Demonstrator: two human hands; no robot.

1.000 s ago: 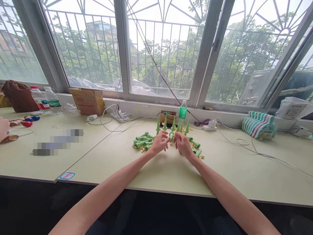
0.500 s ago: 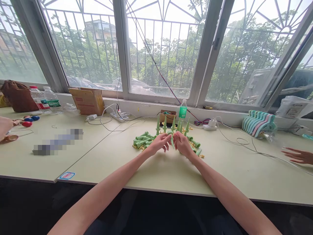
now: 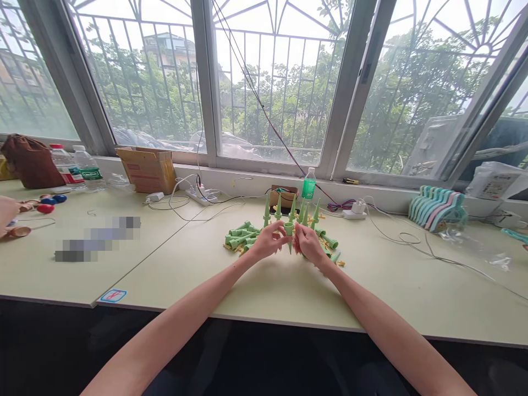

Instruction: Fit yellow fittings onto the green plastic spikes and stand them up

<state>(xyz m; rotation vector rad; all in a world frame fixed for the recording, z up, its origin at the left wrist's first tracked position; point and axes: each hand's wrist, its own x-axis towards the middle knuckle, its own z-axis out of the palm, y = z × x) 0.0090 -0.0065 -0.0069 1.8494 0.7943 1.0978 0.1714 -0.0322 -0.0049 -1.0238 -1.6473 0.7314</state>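
Between my hands is a green plastic watering spike (image 3: 289, 229), its round open end up and its point down. My left hand (image 3: 269, 240) pinches it near the top from the left. Against its right side, my right hand (image 3: 308, 242) is closed, thumb and fingers together; whatever small thing it may hold is hidden. Behind the hands several green spikes (image 3: 278, 208) stand upright with tips up. Loose green pieces and small yellow valves lie in a pile (image 3: 240, 235) by my left hand, and more green pieces (image 3: 330, 241) lie beside my right.
Along the window wall are a cardboard box (image 3: 147, 170), a power strip (image 3: 202, 196), a green-labelled bottle (image 3: 308, 184) and a bunch of hangers (image 3: 437, 208). A cable (image 3: 445, 257) crosses the table at right. Another person's hand (image 3: 8, 214) is at the far left.
The spike has been tipped more upright, so its open end now shows. My left fingers have shifted around it. The other person's hand at the far right has drawn back.
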